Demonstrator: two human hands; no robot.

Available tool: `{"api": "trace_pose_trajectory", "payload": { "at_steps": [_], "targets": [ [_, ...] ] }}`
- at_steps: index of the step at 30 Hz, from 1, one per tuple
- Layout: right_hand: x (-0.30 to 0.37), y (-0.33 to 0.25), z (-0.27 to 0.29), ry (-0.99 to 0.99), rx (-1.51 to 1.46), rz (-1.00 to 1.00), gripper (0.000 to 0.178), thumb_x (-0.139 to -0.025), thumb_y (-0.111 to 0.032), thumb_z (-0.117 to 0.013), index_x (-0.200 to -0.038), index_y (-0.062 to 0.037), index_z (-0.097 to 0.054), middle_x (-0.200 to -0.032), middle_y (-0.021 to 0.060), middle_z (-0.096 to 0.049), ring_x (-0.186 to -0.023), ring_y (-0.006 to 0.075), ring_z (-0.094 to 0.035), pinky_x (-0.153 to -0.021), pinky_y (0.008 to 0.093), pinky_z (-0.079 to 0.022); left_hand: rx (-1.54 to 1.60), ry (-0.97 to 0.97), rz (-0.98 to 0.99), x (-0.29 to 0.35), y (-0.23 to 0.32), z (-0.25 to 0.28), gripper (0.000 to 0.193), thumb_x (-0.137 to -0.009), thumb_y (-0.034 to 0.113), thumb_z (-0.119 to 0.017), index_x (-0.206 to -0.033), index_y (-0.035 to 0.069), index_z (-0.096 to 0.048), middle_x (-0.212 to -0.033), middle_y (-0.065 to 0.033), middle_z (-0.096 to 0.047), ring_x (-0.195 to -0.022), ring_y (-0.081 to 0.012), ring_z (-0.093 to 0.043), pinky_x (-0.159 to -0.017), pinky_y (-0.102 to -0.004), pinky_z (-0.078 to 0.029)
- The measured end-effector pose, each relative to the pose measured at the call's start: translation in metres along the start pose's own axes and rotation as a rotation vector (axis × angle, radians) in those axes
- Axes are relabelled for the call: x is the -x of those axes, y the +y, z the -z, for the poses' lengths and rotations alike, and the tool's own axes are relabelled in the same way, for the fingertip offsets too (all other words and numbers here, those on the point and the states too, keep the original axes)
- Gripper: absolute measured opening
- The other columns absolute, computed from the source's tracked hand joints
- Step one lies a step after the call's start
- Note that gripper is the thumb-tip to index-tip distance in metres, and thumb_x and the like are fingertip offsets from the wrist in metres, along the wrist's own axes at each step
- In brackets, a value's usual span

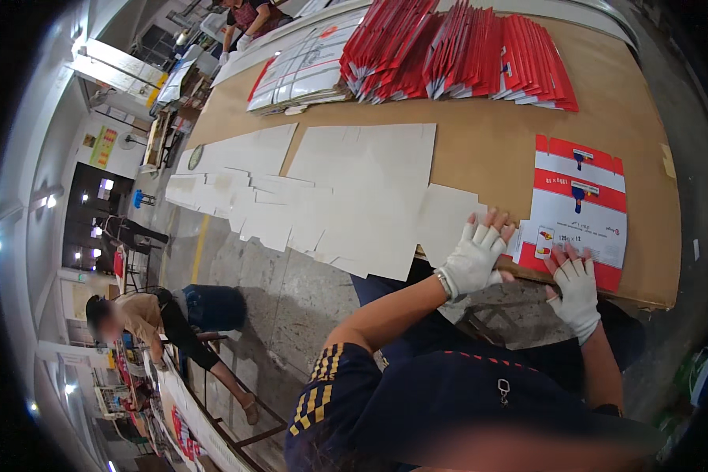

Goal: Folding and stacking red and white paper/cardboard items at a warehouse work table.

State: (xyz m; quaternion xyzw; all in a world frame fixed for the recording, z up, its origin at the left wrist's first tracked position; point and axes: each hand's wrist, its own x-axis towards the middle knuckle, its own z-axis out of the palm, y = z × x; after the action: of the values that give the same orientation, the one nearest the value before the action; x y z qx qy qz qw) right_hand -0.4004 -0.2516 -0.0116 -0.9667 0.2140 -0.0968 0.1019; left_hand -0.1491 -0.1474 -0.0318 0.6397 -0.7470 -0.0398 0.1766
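A flat red and white printed carton sheet (578,197) lies at the table's near right. My right hand (576,293), in a white fingerless glove, rests its spread fingertips on the sheet's near edge. My left hand (477,253), gloved the same way, is stretched out beside the sheet's left corner, fingers apart over a pale blank cardboard piece (447,216). Whether its fingertips press on the printed sheet, I cannot tell. Neither hand is closed around anything. Left of them, blank cardboard sheets (370,185) overlap in a long row, plain side up.
Folded red cartons (464,55) stand in a dense row at the table's far side, beside a stack of flat printed cartons (303,67). The brown tabletop (649,228) ends near my waist. People work at other tables to the left, near a dark blue bin (215,307).
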Motion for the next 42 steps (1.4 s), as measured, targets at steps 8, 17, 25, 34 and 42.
{"api": "trace_pose_trajectory", "payload": {
  "at_steps": [8,17,25,34,42],
  "targets": [
    [0.024,0.003,-0.014,0.009,0.039,-0.054,0.054,-0.076,-0.024,-0.065,-0.128,-0.0101,-0.054,-0.14,0.0109,-0.045,-0.134,0.0311,-0.035,-0.112,0.0567,-0.017,-0.449,-0.001,-0.127,0.061,-0.047,0.038,0.083,-0.071,0.03,-0.073,-0.141,0.003,-0.036,-0.136,-0.0151,-0.046,-0.134,-0.0312,-0.035,-0.111,-0.0576,-0.018],
    [0.012,0.004,-0.021,0.091,0.043,-0.067,0.054,-0.076,-0.025,-0.063,-0.127,-0.0101,-0.055,-0.137,0.0111,-0.049,-0.132,0.0308,-0.039,-0.11,0.0551,-0.02,0.941,0.969,0.601,0.012,-0.036,-0.006,0.071,-0.075,0.006,-0.075,-0.135,0.001,-0.038,-0.124,-0.015,-0.051,-0.12,-0.0267,-0.046,-0.103,-0.0377,-0.035],
    [0.022,0.01,-0.016,-0.014,0.1,-0.05,0.055,-0.078,-0.024,-0.061,-0.131,-0.0142,-0.051,-0.142,0.0065,-0.044,-0.134,0.0262,-0.037,-0.111,0.0559,-0.019,0.634,0.588,0.525,-0.012,-0.024,-0.027,0.056,-0.086,0.005,-0.062,-0.135,-0.002,-0.036,-0.121,-0.019,-0.055,-0.094,-0.0285,-0.062,-0.086,-0.0326,-0.047],
    [0.014,0.012,-0.011,0.062,0.193,-0.02,0.048,-0.087,-0.014,-0.045,-0.135,-0.0163,-0.048,-0.142,0.0062,-0.044,-0.134,0.0251,-0.038,-0.111,0.0577,-0.019,0.031,-0.024,-0.167,-0.017,-0.011,-0.008,0.068,-0.081,0.016,-0.062,-0.143,0.009,-0.035,-0.151,-0.0223,-0.024,-0.139,-0.0415,-0.022,-0.109,-0.0581,-0.02],
    [0.013,0.011,-0.029,0.106,0.246,0.009,0.045,-0.087,-0.019,-0.046,-0.131,-0.0166,-0.052,-0.141,0.0048,-0.046,-0.135,0.0249,-0.037,-0.109,0.0646,-0.017,-0.178,-0.101,-0.004,-0.027,-0.001,-0.019,0.069,-0.083,0.037,-0.063,-0.144,0.019,-0.036,-0.149,-0.0233,-0.025,-0.136,-0.0441,-0.024,-0.102,-0.0643,-0.025]
  ]
}}
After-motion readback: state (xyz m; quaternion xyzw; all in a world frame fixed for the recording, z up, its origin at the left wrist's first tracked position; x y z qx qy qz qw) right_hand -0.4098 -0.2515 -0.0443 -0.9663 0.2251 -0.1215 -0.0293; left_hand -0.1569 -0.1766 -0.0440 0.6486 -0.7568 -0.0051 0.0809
